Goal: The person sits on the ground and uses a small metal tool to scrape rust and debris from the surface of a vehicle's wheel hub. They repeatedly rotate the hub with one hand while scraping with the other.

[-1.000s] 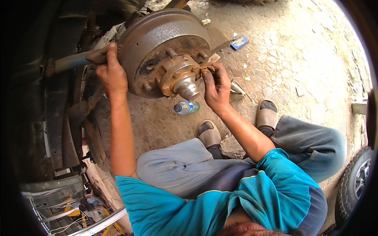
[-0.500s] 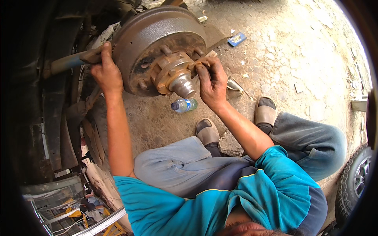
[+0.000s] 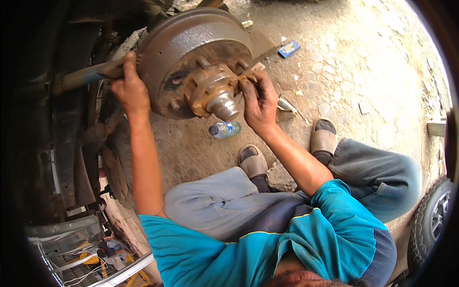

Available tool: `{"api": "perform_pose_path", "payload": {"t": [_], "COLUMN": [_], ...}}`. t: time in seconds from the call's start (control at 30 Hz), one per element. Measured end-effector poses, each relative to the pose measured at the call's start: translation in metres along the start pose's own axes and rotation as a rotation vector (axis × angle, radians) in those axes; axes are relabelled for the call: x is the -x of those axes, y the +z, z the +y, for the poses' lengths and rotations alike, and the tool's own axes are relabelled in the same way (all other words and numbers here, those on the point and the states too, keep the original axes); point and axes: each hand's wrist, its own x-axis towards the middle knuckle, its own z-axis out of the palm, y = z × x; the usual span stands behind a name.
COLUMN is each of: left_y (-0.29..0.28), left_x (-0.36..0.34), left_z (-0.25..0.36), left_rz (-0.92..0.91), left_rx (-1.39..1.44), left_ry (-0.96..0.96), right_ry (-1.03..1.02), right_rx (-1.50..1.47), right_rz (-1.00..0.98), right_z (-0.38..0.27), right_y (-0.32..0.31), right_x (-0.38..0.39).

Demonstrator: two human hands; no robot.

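A rusty brake drum [image 3: 196,33] with several wheel studs is mounted at the upper middle. From its face a rusty hub [image 3: 210,86] sticks out, ending in a bare metal nose [image 3: 224,106]. My left hand [image 3: 131,93] grips the drum's left edge, thumb pointing up beside the axle tube [image 3: 86,76]; its other fingers are hidden. On the hub's right side, my right hand [image 3: 259,98] has thumb and fingers pinched together against the flange. Whatever sits between those fingertips is too small and covered to make out.
Beneath the hub lies a plastic bottle [image 3: 224,129]. A small blue box [image 3: 289,49] and a pointed metal piece [image 3: 289,106] lie on the cracked ground. A stone [image 3: 281,177] is between my feet. At the far right is a tyre [image 3: 428,225]; dark vehicle parts fill the left.
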Motion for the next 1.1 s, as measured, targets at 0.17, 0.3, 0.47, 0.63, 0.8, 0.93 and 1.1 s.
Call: {"api": "perform_pose_path", "payload": {"t": [0.17, 0.3, 0.47, 0.63, 0.8, 0.93, 1.1], "left_y": [0.002, 0.001, 0.004, 0.001, 0.004, 0.000, 0.003], "left_x": [-0.001, -0.004, -0.001, -0.001, 0.001, -0.003, -0.001], "left_z": [0.009, 0.003, 0.006, 0.005, 0.003, 0.004, 0.004], "left_rz": [-0.003, -0.005, 0.008, -0.010, 0.026, -0.004, 0.017], "left_rx": [0.006, 0.062, 0.028, 0.090, -0.025, 0.078, 0.017], "left_ry": [0.036, -0.010, 0.038, -0.029, 0.038, -0.033, -0.004], "right_ry": [-0.019, -0.035, -0.041, -0.030, -0.028, -0.008, -0.071], "right_rx": [0.009, 0.098, 0.083, 0.077, -0.048, 0.004, 0.116], "right_rz": [0.009, -0.001, -0.009, -0.036, -0.012, -0.036, -0.025], "right_z": [0.007, 0.003, 0.009, -0.005, 0.006, -0.010, -0.001], "right_y": [-0.004, -0.002, -0.009, 0.000, -0.004, -0.002, -0.007], "right_x": [0.000, -0.005, 0.002, -0.009, -0.002, -0.008, -0.004]}}
